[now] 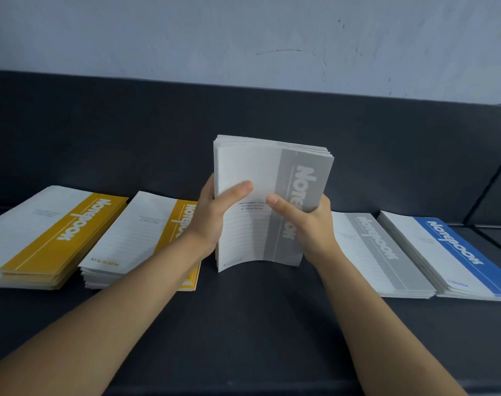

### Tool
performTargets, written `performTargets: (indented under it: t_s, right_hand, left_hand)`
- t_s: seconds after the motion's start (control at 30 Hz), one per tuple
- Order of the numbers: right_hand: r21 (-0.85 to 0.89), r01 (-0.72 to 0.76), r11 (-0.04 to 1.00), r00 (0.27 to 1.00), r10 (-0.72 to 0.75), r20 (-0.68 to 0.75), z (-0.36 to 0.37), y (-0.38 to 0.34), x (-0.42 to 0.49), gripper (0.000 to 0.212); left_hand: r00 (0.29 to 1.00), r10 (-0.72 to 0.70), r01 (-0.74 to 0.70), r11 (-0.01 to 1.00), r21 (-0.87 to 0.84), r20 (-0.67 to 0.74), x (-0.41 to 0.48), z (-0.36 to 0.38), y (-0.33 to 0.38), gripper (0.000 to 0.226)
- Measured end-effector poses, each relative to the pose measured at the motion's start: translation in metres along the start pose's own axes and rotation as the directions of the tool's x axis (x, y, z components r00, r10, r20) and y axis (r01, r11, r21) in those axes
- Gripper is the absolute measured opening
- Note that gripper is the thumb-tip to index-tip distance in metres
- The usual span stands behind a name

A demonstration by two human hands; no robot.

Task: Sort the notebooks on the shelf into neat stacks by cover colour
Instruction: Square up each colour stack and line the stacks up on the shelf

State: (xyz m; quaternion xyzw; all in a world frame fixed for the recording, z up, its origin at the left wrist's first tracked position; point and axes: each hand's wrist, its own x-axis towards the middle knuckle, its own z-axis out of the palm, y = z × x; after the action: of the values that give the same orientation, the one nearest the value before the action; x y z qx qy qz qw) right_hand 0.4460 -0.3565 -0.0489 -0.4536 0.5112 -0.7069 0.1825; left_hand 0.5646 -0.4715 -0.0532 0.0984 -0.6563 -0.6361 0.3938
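From my head camera: I hold a bundle of grey notebooks (272,201) upright on the dark shelf (243,324), my left hand (215,215) gripping its left edge, my right hand (303,221) gripping its right edge, thumbs across the front cover, between yellow stacks (58,235) left and a grey stack (386,255) right.

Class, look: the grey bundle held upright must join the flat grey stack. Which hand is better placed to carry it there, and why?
Probably the right hand: it grips the grey bundle on the side nearest the flat grey stack; the left hand would have to cross over.
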Motion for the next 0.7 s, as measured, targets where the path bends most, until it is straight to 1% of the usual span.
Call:
performTargets:
  t_s: [0.07, 0.13, 0.2, 0.23, 0.27, 0.3, 0.37, 0.4, 0.47, 0.53, 0.6, 0.7]
  right_hand:
    - [-0.014, -0.072, 0.997, 0.996, 0.073, 0.049, -0.005, 0.001, 0.001, 0.028]
    - [-0.053, -0.156, 0.986, 0.982, 0.161, 0.103, -0.011, 0.002, 0.002, 0.028]
    - [-0.090, -0.191, 0.978, 0.974, 0.200, 0.106, -0.014, 0.002, 0.002, 0.028]
    - [-0.102, -0.189, 0.977, 0.976, 0.198, 0.086, -0.014, 0.002, 0.002, 0.028]
    - [-0.110, -0.187, 0.976, 0.979, 0.194, 0.065, -0.013, 0.002, 0.002, 0.028]
    - [-0.110, -0.192, 0.975, 0.979, 0.198, 0.045, -0.012, 0.001, 0.002, 0.027]
    - [-0.089, -0.230, 0.969, 0.973, 0.232, 0.013, -0.012, -0.002, 0.002, 0.027]
    - [-0.078, -0.260, 0.962, 0.965, 0.262, 0.009, -0.013, -0.004, 0.003, 0.027]
    - [-0.093, -0.322, 0.942, 0.944, 0.326, 0.039, -0.016, -0.007, 0.002, 0.027]
    - [-0.168, -0.364, 0.916, 0.922, 0.380, 0.072, -0.019, -0.006, 0.002, 0.027]
    - [-0.249, -0.388, 0.887, 0.907, 0.415, 0.068, -0.020, -0.003, 0.003, 0.028]
    - [-0.383, -0.396, 0.835, 0.896, 0.442, 0.037, -0.020, 0.005, 0.006, 0.034]
  left_hand:
    - [0.999, -0.043, 0.041, 0.994, 0.103, 0.018, 0.001, -0.006, 0.001, 0.063]
    - [0.992, -0.117, 0.102, 0.955, 0.278, 0.038, 0.002, -0.016, 0.001, 0.065]
    - [0.975, -0.194, 0.115, 0.857, 0.503, 0.108, 0.003, -0.028, 0.001, 0.075]
    - [0.962, -0.240, 0.126, 0.810, 0.573, 0.127, 0.004, -0.032, 0.002, 0.082]
    - [0.953, -0.279, 0.153, 0.782, 0.605, 0.119, 0.005, -0.035, 0.003, 0.085]
    - [0.947, -0.305, 0.186, 0.777, 0.602, 0.100, 0.006, -0.035, 0.005, 0.085]
    - [0.936, -0.346, 0.255, 0.799, 0.545, 0.069, 0.008, -0.033, 0.010, 0.082]
    - [0.925, -0.376, 0.294, 0.804, 0.517, 0.058, 0.009, -0.032, 0.012, 0.080]
    - [0.897, -0.441, 0.364, 0.782, 0.506, 0.035, 0.007, -0.029, 0.014, 0.079]
    - [0.871, -0.491, 0.416, 0.731, 0.540, -0.007, 0.003, -0.027, 0.011, 0.081]
    - [0.855, -0.513, 0.452, 0.676, 0.582, -0.069, 0.000, -0.025, 0.009, 0.073]
    - [0.866, -0.479, 0.445, 0.613, 0.653, -0.141, 0.000, -0.024, 0.007, 0.061]
